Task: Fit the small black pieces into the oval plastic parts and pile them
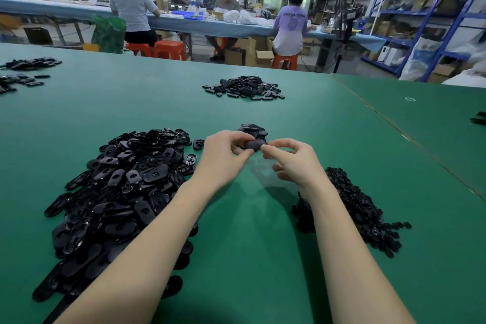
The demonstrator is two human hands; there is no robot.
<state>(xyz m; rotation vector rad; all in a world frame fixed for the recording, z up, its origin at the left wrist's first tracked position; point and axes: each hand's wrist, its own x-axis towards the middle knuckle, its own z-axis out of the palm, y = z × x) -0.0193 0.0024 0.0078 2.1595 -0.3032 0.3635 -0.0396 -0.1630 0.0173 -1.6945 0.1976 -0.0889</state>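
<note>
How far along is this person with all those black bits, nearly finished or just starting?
Early on, it seems. Done: only a small pile just beyond the hands. In hand: the left hand and right hand grip one oval part between them. Left: a big heap of oval parts on the left and a heap of small pieces on the right.

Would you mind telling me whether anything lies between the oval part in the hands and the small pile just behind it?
Nothing visible does: the black oval plastic part, held by left hand and right hand, sits right before the small pile.
</note>
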